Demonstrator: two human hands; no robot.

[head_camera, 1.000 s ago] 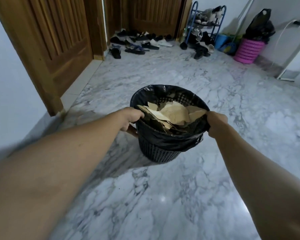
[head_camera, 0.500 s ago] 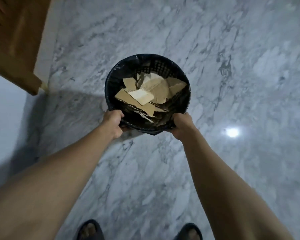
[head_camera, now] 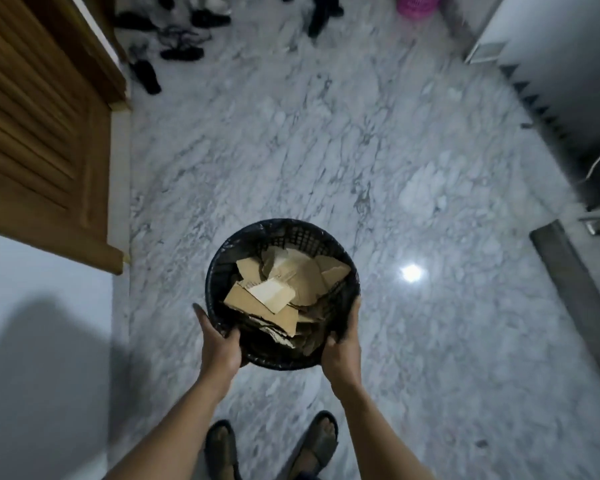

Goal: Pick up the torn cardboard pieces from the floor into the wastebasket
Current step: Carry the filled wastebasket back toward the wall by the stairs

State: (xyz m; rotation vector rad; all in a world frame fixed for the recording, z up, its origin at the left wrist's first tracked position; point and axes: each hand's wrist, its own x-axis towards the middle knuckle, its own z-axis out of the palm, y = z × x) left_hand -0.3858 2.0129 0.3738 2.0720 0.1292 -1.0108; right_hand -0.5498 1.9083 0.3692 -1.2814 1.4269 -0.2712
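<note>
A round black mesh wastebasket lined with a black bag is held above the marble floor, seen from straight above. Several torn brown cardboard pieces lie piled inside it. My left hand grips the near left of the rim, thumb hooked over the edge. On the near right of the rim, my right hand holds it the same way. No cardboard shows on the floor around me.
A wooden louvred door stands open at the left. Shoes and sandals lie scattered at the far end beside a pink basket. A grey wall and door edge run along the right. My sandalled feet stand below the basket.
The view has tilted back up from straight down, bringing the shoes and right wall into sight. Both hands kept hold of the wastebasket, which now sits nearer my body.
</note>
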